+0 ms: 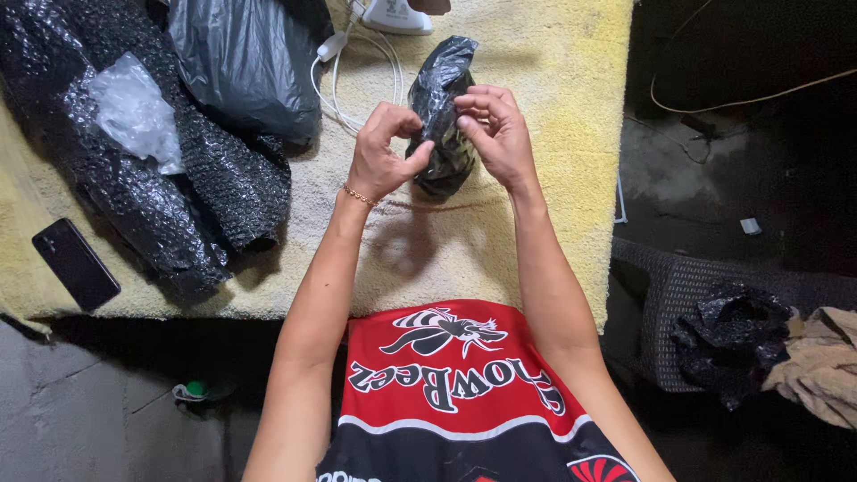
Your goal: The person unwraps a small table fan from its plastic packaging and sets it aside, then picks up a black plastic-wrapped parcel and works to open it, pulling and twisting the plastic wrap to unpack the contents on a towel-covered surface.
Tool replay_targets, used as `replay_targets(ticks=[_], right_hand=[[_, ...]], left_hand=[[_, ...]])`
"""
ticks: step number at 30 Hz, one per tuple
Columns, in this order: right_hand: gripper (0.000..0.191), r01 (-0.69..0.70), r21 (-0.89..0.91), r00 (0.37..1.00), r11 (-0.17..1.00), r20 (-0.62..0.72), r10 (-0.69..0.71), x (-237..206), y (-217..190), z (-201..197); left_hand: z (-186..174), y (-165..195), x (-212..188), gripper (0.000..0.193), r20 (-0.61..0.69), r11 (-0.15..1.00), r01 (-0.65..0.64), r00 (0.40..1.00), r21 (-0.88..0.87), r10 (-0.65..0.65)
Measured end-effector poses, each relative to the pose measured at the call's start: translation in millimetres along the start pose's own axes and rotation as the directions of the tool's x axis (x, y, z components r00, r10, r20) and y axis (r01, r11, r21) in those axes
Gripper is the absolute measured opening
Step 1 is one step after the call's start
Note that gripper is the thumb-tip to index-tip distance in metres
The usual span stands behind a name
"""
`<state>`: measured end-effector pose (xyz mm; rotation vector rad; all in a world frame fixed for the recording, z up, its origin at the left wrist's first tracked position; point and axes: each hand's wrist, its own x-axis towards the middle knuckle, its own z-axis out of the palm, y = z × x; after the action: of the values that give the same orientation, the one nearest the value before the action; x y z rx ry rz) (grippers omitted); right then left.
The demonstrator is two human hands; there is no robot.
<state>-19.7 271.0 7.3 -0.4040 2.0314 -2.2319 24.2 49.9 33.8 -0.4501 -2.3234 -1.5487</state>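
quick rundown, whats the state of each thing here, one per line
left hand: pinching the small black bag's side
right hand: fingers curled on the bag's top edge
small black plastic bag: filled, held between both hands above the yellow towel
black bubble wrap: spread flat, partly folded
clear plastic piece: crumpled on the wrap
large black bag: slack, lying on the towel
phone: screen dark
white cable: looped loosely

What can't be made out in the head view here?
- What the small black plastic bag contains: opaque wrap, partly covered by left hand and right hand.
- White device: cut off by the top edge.
- Table surface: hidden beneath the yellow towel.
- Crumpled black item, right: too dark to identify.
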Motion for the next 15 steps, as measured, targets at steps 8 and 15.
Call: replay_targets(ticks=[8, 15], right_hand=[[0.038, 0.038, -0.016, 0.999, 0.999, 0.017, -0.037, 0.3, -4.2, 7.7], [0.043, 0.033, -0.156, 0.999, 0.987, 0.005, -0.033, -0.7, -8.5, 10.7]], left_hand=[[-0.6, -3.6, -0.7, 0.013, -0.062, 0.998, -0.065, 0.996, -0.013, 0.064], [4.5, -9.3, -1.6, 0.003, -0.051, 0.987, 0.073, 0.995, -0.143, -0.081]])
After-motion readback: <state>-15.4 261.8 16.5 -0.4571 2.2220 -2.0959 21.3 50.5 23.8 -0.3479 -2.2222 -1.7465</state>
